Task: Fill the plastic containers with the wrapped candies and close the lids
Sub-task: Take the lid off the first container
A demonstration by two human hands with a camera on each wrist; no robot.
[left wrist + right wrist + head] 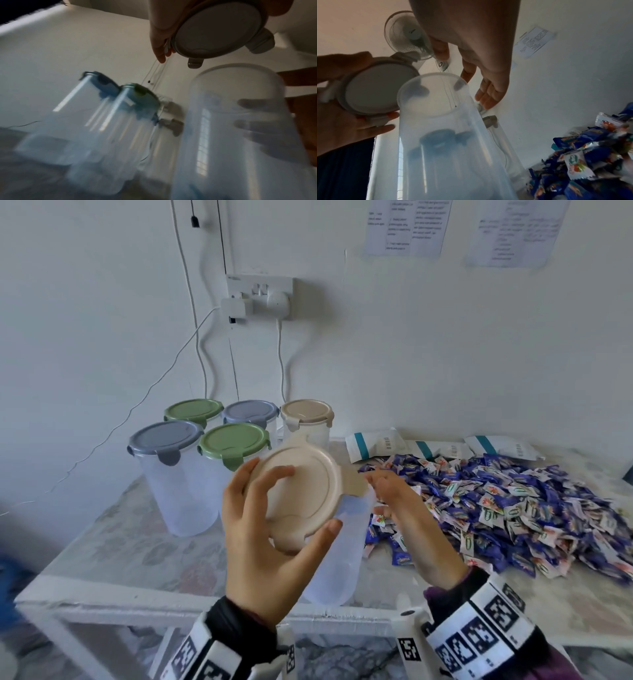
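Observation:
My left hand [301, 505] holds a beige round lid [301, 491] by its rim, tilted, just above and left of an open clear plastic container [339, 563] standing near the table's front edge. The container looks empty. My right hand [387, 491] is beside the container's upper right side with its fingers straight and holds nothing. In the right wrist view the right hand [488, 94] reaches past the container [447, 135] rim, with the lid [375, 88] to the left. A big heap of blue and white wrapped candies [513, 501] lies on the right.
Several closed clear containers stand at the back left, with grey-blue [166, 440], green [234, 441] and beige [306, 410] lids. White packets [373, 443] lie behind the candies. A wall socket [260, 297] has cables hanging down. The table's front edge [171, 601] is close.

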